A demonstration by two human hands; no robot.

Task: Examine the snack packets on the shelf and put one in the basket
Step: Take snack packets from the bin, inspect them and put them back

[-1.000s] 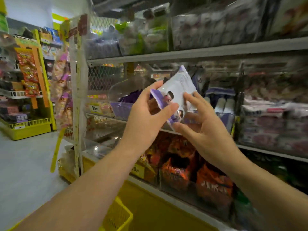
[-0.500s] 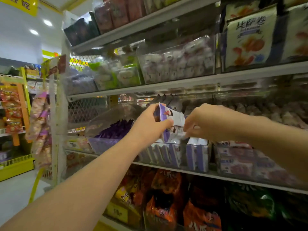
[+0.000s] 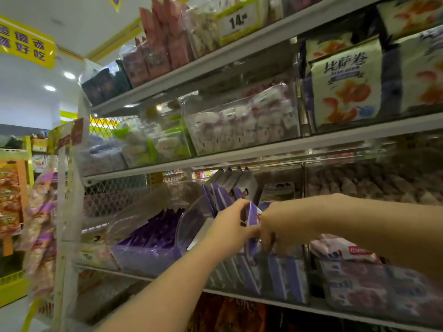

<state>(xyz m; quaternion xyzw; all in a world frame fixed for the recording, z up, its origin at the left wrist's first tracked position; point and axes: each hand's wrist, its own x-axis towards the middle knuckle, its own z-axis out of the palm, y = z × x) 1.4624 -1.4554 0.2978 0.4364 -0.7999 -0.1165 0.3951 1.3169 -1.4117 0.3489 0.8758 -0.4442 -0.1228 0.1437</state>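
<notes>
A white and purple snack packet (image 3: 252, 215) stands upright between my two hands, over a clear bin (image 3: 282, 279) of like packets on the middle shelf. My left hand (image 3: 231, 226) grips the packet's left edge. My right hand (image 3: 285, 224) curls down behind the packet's right side, its fingertips among the packets in the bin; whether they pinch the packet is hidden. More of the same packets (image 3: 230, 188) stand in a row behind. The basket is out of view.
A clear bin of dark purple packets (image 3: 153, 238) sits to the left. Pink and white packs (image 3: 354, 262) lie to the right. Upper shelves (image 3: 251, 149) hold bins of white snacks and large bags (image 3: 347, 80). Orange bags (image 3: 230, 315) fill the shelf below. An aisle lies at far left.
The view tilted upward, so the basket left the frame. Both hands carried the packet from in front of me down into the bin on the middle shelf.
</notes>
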